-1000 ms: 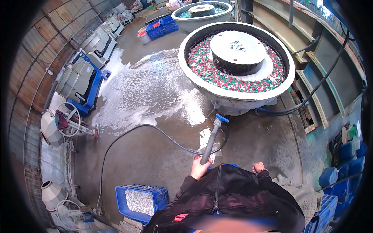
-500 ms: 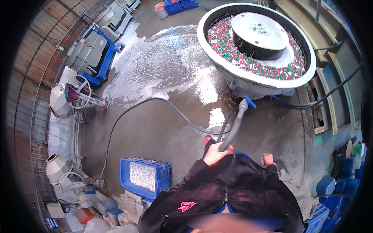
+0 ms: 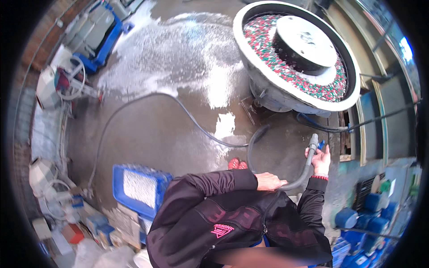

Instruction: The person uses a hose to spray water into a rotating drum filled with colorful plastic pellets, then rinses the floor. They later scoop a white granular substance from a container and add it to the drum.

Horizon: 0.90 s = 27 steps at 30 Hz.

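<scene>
Gripping the grey hose (image 3: 300, 175), both hands (image 3: 271, 181) (image 3: 321, 160) outstretched.

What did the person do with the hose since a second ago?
The hose swung from the middle over to the person's right. A second ago only the left hand held it; now the right hand has taken hold near the nozzle, which points up, while the left hand rests on the hose lower down. The round tub of coloured bits, the blue crate and the foamy wet floor stayed put.
</scene>
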{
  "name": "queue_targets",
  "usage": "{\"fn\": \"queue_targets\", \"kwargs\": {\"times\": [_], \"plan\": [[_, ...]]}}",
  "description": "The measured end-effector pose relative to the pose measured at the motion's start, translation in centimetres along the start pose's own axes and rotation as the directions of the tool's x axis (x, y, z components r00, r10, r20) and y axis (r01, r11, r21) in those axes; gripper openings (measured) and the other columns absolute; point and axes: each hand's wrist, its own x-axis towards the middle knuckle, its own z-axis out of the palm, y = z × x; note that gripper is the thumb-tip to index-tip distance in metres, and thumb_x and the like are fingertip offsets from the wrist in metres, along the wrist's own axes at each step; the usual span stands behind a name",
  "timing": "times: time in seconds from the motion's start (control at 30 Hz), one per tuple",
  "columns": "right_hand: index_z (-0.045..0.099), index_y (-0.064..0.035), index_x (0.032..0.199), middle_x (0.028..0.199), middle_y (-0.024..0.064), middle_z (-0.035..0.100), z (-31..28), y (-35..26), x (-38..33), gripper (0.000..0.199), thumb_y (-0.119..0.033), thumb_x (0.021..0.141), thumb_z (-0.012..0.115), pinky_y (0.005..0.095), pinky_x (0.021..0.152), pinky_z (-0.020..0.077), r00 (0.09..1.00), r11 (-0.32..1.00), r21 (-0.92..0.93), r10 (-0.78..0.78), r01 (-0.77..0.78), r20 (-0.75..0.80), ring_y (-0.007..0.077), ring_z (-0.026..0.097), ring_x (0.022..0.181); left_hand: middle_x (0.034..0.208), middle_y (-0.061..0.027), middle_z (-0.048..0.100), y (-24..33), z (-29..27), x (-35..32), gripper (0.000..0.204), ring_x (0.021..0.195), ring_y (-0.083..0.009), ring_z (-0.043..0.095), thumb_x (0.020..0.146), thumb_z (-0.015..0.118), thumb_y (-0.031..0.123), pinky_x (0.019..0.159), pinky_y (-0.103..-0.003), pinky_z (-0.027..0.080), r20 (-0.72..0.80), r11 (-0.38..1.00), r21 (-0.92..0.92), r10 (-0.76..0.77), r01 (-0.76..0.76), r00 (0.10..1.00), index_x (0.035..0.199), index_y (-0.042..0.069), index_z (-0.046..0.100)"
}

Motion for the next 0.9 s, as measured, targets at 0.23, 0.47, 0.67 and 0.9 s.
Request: {"fn": "queue_targets", "kwargs": {"times": [0.23,0.47,0.67,0.9], "plan": [[0.040,0.0047,0.112,0.096,0.0186,0.044,-1.7,2.5,3.0,0.083,-0.070,0.075,0.045,0.0493,0.074,0.0398,0.970,0.954,-0.189,0.215,-0.233,-0.114,0.0330,0.045,0.083,0.071,-0.0156,0.058,-2.2,1.6,-2.8,0.021,0.073,-0.0323,0.060,0.085,0.042,0.015,0.059,-0.043,0.044,-0.130,0.975,0.040,0.224,-0.221,0.966,0.102,0.003,0.047],[0.039,0.0062,0.117,0.106,0.0220,0.051,2.3,2.5,1.9,0.094,-0.077,0.074,0.028,0.0510,0.076,0.0403,0.971,0.966,-0.102,0.232,-0.236,-0.056,0.0381,0.049,0.096,0.073,-0.0146,0.058,-2.5,1.6,-2.8,0.024,0.074,-0.0301,0.060,0.088,0.041,0.018,0.062,-0.041,0.043,-0.137,0.967,0.144,0.231,-0.211,0.963,0.107,0.006,0.049],[0.043,0.0044,0.119,0.104,0.0172,0.057,2.7,-1.3,-0.5,0.082,-0.067,0.078,0.038,0.0347,0.065,0.0450,0.978,0.994,-0.107,0.056,-0.035,0.201,0.0252,0.056,0.077,0.071,-0.0170,0.055,-2.5,2.0,-0.3,0.024,0.069,-0.0328,0.056,0.090,0.038,0.023,0.061,-0.042,0.040,-0.214,0.950,-0.100,0.271,-0.297,0.939,0.107,0.010,0.049],[0.041,0.0063,0.118,0.109,0.0201,0.054,4.2,-10.5,-0.5,0.067,-0.045,0.077,0.053,0.0431,0.078,0.0458,0.947,0.989,-0.118,-0.052,0.094,0.317,0.0320,0.055,0.094,0.063,-0.0160,0.054,1.1,0.5,8.7,0.043,0.063,-0.0333,0.059,0.078,0.052,0.018,0.055,-0.042,0.044,-0.094,0.981,0.037,0.194,-0.191,0.977,0.119,0.008,0.042]]}}
